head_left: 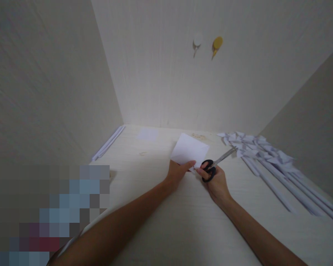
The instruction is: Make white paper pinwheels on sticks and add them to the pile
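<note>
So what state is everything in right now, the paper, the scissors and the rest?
Sheet of paper: flat, unfolded, pinched at its near edge by the left hand.
Scissors: blades closed, handles in the right hand, tips pointing away.
Paper pinwheels: folded, lying on the table at right.
Wall hooks: bare, nothing hanging.

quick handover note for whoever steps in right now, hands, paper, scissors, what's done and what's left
Left hand: pinching the near edge of the white paper sheet, holding it just above the table.
Right hand: fingers through the black-handled scissors, blades pointing away to the right, not on the paper.
Done: a pile of folded paper pieces and rolled paper sticks lies at the right; more sticks lie along the left wall.
Left: this sheet shows no cut yet.
</note>
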A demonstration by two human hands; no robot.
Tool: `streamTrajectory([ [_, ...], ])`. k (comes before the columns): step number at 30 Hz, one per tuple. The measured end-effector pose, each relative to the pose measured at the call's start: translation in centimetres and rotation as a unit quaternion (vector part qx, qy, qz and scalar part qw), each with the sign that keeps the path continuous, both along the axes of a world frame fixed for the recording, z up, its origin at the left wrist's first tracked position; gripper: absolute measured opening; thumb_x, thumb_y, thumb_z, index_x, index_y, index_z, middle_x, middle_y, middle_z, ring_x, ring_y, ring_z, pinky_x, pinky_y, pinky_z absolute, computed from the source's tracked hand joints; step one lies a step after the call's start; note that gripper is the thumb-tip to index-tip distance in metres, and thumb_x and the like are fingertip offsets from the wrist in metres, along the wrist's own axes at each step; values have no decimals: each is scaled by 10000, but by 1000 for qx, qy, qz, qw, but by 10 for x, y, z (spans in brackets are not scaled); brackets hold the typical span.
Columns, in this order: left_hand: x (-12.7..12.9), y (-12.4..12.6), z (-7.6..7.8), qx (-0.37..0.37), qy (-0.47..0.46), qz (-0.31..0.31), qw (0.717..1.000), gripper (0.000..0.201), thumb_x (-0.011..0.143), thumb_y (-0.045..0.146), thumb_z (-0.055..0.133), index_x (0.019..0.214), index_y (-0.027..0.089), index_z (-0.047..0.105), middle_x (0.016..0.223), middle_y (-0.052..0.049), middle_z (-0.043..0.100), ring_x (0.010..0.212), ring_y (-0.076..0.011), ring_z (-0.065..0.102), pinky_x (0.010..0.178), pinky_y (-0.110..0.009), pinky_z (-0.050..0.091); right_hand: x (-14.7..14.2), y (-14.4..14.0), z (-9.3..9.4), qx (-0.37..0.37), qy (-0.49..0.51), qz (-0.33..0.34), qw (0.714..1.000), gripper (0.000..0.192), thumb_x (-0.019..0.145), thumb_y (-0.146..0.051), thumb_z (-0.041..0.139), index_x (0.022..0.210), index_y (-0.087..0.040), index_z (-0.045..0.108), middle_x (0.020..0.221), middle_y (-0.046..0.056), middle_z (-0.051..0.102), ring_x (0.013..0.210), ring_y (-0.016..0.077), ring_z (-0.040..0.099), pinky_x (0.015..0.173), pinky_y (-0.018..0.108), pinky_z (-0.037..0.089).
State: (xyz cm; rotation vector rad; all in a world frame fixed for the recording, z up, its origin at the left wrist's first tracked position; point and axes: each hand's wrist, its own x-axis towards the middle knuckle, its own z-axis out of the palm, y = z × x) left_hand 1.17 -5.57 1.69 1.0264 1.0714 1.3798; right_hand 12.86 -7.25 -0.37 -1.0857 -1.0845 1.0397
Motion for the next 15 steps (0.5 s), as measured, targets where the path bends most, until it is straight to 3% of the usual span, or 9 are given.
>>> streamTrajectory([
  [15, 1, -2, 1, -4, -4, -9, 1000, 202, 506, 209, 673, 665, 119, 587, 638, -18, 618, 543, -124, 551, 444, -206, 437, 0, 0, -1, -2, 4, -6, 1000, 279, 502, -283, 714, 599, -171, 478, 464, -88, 391, 420, 50, 322, 393, 200, 218],
])
